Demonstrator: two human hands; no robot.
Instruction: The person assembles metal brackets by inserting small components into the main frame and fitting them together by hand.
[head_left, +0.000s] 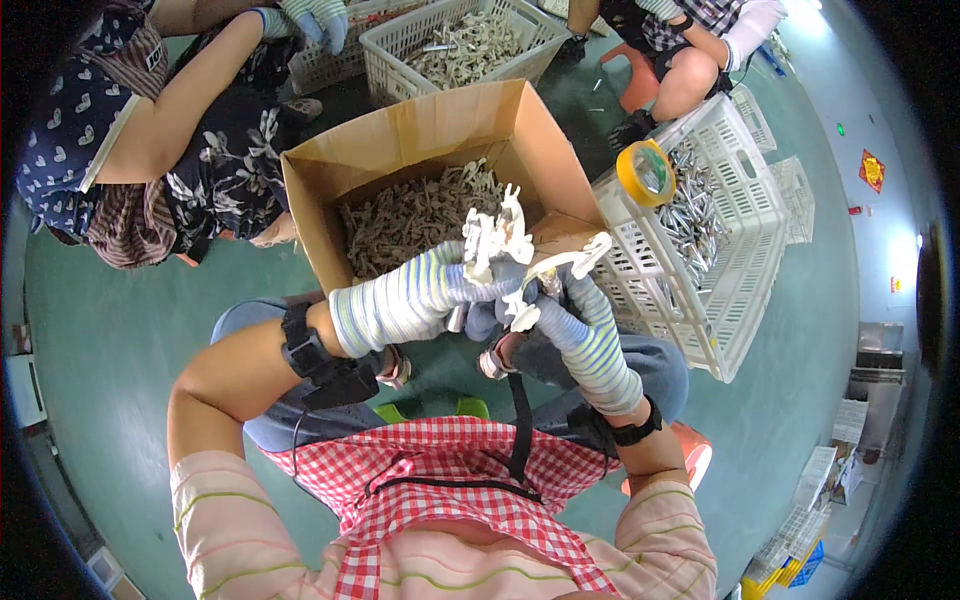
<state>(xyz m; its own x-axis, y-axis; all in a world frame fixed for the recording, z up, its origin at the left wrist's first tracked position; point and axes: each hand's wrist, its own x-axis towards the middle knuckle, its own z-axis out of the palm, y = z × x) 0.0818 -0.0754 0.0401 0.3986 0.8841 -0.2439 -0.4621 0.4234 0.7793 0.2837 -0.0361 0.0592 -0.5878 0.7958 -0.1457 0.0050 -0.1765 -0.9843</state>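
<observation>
My left hand (405, 300), in a striped knit glove, is closed on a cluster of white moulded plastic pieces (490, 240) that stand up above its fingers. A small shiny metal part (457, 320) shows under that hand. My right hand (590, 345), gloved alike, is closed around a curved white plastic piece (580, 257) with a knobbed end. Both hands meet over my knees, fingertips close together, so their exact contact is hidden. Just beyond them stands an open cardboard box (405, 150) holding a heap of small greyish plastic pieces (410, 225).
At right, a white crate (740, 190) holds many slim metal parts (690, 215), with a yellow tape roll (645, 172) at its edge. Another white crate (400, 75) of pale pieces stands behind the box. Other people sit at far left and far right.
</observation>
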